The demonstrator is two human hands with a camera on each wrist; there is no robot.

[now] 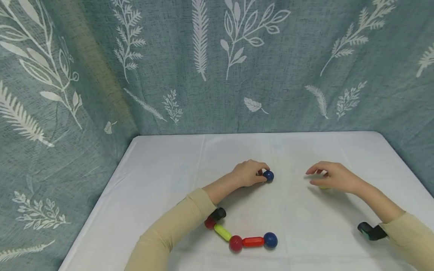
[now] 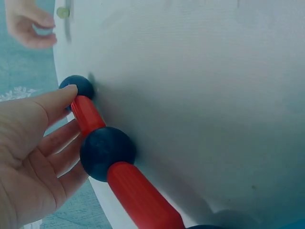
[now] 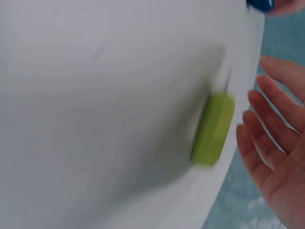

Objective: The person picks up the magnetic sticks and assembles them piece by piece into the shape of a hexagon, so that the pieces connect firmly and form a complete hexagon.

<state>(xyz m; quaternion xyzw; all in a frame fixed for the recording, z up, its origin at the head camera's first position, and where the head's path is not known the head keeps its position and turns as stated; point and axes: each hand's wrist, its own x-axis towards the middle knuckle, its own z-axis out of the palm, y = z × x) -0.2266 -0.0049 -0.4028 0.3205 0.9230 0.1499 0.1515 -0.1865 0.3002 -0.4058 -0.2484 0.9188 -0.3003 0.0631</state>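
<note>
My left hand [image 1: 250, 173] pinches a blue ball [image 1: 268, 176] between thumb and fingers. In the left wrist view that ball [image 2: 81, 86] joins a red rod [image 2: 87, 116], then a second blue ball [image 2: 107, 153] and another red rod [image 2: 145, 198]. A further dark ball is cut off at the bottom edge. In the head view the hand and forearm hide most of this chain. Over the right side of the table, my right hand [image 1: 335, 176] holds nothing, its fingers loosely bent. A yellow-green rod [image 3: 214, 129] lies beside its fingertips, apart from them.
A second chain lies nearer the front: a red ball [image 1: 210, 223], a yellow-green rod [image 1: 222, 232], a red ball [image 1: 236, 244], a red rod [image 1: 253, 242] and a blue ball [image 1: 270, 240]. White cloth covers the table [image 1: 162, 162]; a patterned curtain [image 1: 210, 105] hangs behind.
</note>
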